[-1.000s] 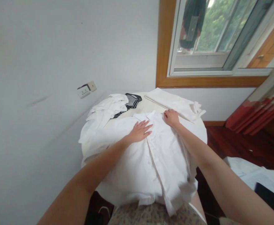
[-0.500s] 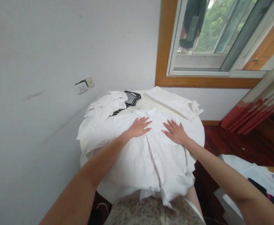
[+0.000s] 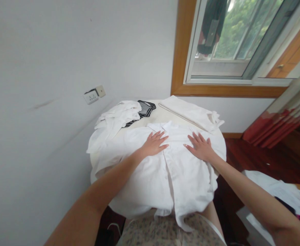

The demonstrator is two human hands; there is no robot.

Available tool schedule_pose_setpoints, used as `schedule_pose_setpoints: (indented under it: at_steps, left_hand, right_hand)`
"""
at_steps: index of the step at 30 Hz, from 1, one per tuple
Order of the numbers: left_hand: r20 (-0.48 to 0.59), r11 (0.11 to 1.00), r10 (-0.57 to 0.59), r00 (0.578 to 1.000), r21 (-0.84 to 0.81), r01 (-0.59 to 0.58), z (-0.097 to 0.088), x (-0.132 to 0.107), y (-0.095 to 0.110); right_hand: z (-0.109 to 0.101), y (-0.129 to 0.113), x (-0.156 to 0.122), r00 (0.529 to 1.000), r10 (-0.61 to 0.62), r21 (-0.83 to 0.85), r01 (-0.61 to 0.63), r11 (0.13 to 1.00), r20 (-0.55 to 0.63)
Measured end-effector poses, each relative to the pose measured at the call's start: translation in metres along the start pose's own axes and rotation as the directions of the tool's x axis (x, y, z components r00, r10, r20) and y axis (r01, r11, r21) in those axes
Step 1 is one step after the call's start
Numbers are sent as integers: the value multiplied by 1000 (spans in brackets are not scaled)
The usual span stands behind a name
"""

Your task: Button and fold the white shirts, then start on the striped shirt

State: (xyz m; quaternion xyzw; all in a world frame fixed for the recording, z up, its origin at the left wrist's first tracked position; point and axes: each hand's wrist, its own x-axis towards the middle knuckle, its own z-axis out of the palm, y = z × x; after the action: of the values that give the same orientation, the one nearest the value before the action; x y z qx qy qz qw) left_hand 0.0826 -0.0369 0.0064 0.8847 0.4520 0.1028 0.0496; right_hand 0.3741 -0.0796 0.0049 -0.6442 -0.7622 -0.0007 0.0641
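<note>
A white button-up shirt (image 3: 145,181) lies spread over a round table (image 3: 155,116), its collar toward the wall and its hem hanging over the near edge. My left hand (image 3: 153,143) rests flat on the upper left of the shirt front, fingers spread. On the other side of the button placket, my right hand (image 3: 200,147) also presses flat with fingers apart. Neither hand grasps anything. The placket runs between them down to the hem, and the fabric near the hem is wavy.
Crumpled white clothing (image 3: 119,114) and a black-and-white striped garment (image 3: 146,108) lie at the table's back left. A folded white garment (image 3: 188,111) sits at the back right. Beyond are a wall socket (image 3: 91,97), a window and a red-and-white curtain (image 3: 273,119).
My right hand has slid a little to the right and toward me over the shirt. My left hand stays at about the same spot on the cloth. The hem has shifted slightly.
</note>
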Motion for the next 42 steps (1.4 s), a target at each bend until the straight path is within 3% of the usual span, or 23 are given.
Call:
schedule_pose_setpoints:
  at_steps: [2,5,9,12,16,20,27,31,37,40,42]
  left_hand:
    - [-29,1000,12,999,14,-12,0,-6,4]
    - [-168,998,-10,986,64,21,-3,-12,5]
    - [-262,981,-107,959,126,144,-13,-2,-11]
    - [-253,973,-142,957,141,181,-21,17,-29]
    - [-242,986,-118,963,87,143,-22,41,-44]
    - [-295,988,-146,944,-4,152,-9,48,-55]
    - [-372,952,-303,878,-166,258,5,48,-73]
    - [-359,971,-227,905,-160,180,4,48,-72]
    - [-412,985,-174,894,-73,158,-11,40,-52]
    - [-383,986,-155,911,0,168,-10,36,-38]
    - [-336,971,-212,917,37,238,-4,33,-31]
  right_hand:
    - [1,2,-6,997,73,-9,-73,997,21]
    - [-2,4,-12,995,66,-28,-64,998,78]
    - [-14,-6,-2,996,76,-106,-70,992,50]
    - [-24,-32,26,999,-15,-130,10,992,-32]
    - [-24,-79,70,974,-228,-26,228,973,-1]
    - [-5,-108,92,975,-221,53,222,974,-27]
    - [21,-101,98,975,-184,216,208,954,-122]
    - [23,-98,101,970,-192,276,226,934,-145]
    - [23,-93,107,962,-201,326,252,911,-182]
    - [21,-92,107,962,-217,291,259,921,-168]
    - [21,-93,105,969,-205,247,234,940,-137]
